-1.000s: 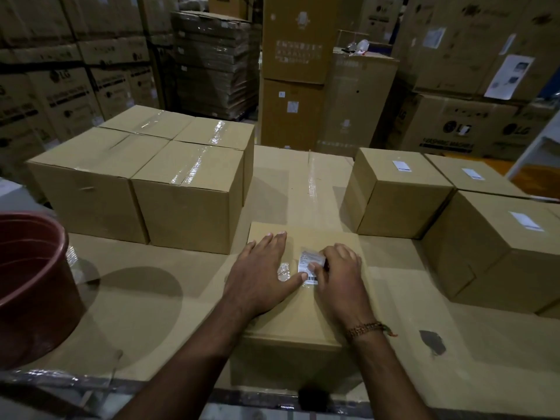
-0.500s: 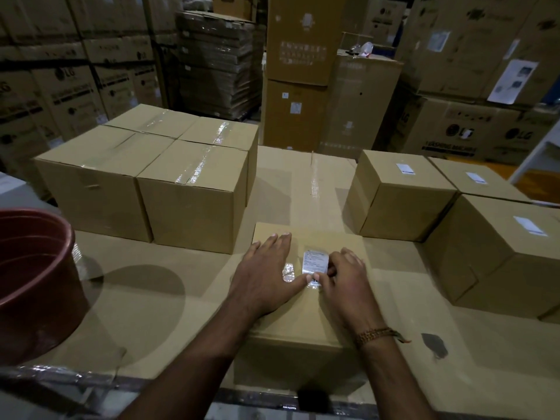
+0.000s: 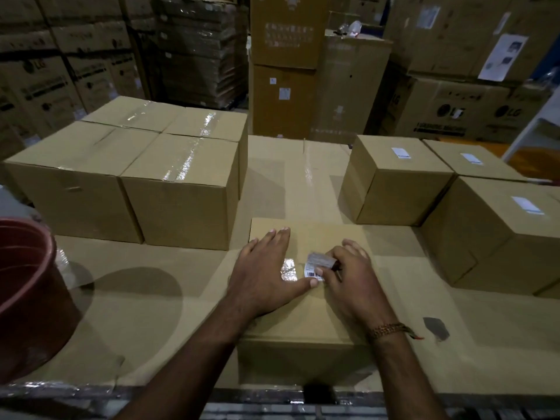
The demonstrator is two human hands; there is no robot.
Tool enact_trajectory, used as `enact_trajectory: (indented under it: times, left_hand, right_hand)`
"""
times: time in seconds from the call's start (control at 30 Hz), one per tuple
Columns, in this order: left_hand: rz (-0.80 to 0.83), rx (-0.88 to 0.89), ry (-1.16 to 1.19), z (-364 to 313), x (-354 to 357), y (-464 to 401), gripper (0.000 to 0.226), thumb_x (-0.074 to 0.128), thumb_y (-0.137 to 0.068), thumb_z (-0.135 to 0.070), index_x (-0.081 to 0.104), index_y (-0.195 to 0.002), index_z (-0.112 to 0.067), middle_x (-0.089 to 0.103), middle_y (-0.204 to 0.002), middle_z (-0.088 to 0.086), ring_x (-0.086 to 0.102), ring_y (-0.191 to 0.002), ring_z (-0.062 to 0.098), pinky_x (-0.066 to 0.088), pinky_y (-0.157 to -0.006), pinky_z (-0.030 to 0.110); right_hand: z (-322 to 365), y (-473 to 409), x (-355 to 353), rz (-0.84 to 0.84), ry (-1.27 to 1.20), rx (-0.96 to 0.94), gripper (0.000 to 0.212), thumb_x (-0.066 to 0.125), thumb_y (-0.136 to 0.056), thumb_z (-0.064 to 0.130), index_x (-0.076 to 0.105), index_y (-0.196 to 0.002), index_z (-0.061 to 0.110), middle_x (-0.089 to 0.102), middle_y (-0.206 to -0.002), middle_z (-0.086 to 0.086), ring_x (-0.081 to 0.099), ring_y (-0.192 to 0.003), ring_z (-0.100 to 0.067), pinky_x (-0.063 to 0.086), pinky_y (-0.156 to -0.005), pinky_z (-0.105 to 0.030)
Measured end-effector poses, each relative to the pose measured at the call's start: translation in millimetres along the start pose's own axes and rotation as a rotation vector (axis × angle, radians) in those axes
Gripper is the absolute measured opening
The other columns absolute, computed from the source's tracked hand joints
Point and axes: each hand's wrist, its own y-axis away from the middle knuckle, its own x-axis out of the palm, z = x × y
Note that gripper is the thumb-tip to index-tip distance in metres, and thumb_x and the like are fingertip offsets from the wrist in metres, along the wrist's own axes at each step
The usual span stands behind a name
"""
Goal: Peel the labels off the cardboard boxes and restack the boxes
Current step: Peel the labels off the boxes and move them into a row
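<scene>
The small white barcode label [image 3: 318, 266] sits on top of the plain brown cardboard box [image 3: 306, 313] nearest the person, at the front edge of the cardboard-covered worktop [image 3: 145, 298]. Its far portion is lifted and folded back; its near edge is still stuck down. The right hand [image 3: 353, 277] pinches the raised part in a narrow grip, fingers curled. The left hand [image 3: 266, 275] lies flat on the box top, fingers straight, thumb tip touching the label's near corner. A strip of glossy clear tape [image 3: 288, 269] shows between the hands. To the right stand three brown boxes with white labels [image 3: 394, 180]. To the left stands a block of taped brown boxes without labels [image 3: 178, 189]. A dark red plastic bucket [image 3: 27, 298] occupies the left edge.
</scene>
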Motion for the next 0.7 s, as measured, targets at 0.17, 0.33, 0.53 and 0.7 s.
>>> enact_trajectory:
  times: [0.17,0.33,0.53,0.7]
  left_hand:
    - [0.007,0.006,-0.003,7.7,9.8,-4.0,0.116,0.043,-0.081,-0.094,0.007,-0.169,-0.028,0.012,-0.176,-0.01,0.008,-0.161,0.011,0.009,-0.131,0.041]
    - [0.023,0.007,0.001,8.4,11.7,-4.7,0.118,0.041,-0.08,-0.095,0.005,-0.169,-0.027,0.009,-0.176,-0.009,0.007,-0.162,0.011,0.01,-0.131,0.044]
    - [0.031,0.009,0.004,6.1,8.2,-4.1,0.123,0.036,-0.076,-0.099,0.008,-0.168,-0.024,0.012,-0.176,-0.007,0.008,-0.162,0.013,0.008,-0.131,0.043]
    - [0.041,0.017,0.021,7.8,4.9,-3.7,0.126,0.042,-0.072,-0.101,0.014,-0.168,-0.023,0.013,-0.176,-0.007,0.008,-0.162,0.013,0.007,-0.131,0.043]
  right_hand:
    - [-0.3,8.3,-3.7,-0.044,-0.136,0.037,0.006,0.074,-0.098,0.021,0.069,-0.096,0.024,0.056,-0.124,0.014,0.036,-0.145,-0.008,0.035,-0.109,-0.03]
    - [-0.3,11.2,-9.1,-0.026,-0.228,0.079,0.011,0.078,-0.094,0.023,0.074,-0.097,0.033,0.051,-0.14,0.016,0.036,-0.147,-0.001,0.035,-0.111,-0.027]
    - [4.9,12.9,-12.6,-0.005,-0.244,0.032,0.027,0.085,-0.084,0.013,0.073,-0.104,0.026,0.067,-0.116,0.006,0.063,-0.111,-0.001,0.045,-0.09,-0.006]
    - [1.2,9.4,-10.4,0.01,-0.263,0.018,0.027,0.085,-0.082,0.015,0.07,-0.1,0.028,0.068,-0.103,0.005,0.066,-0.109,-0.013,0.055,-0.095,-0.028]
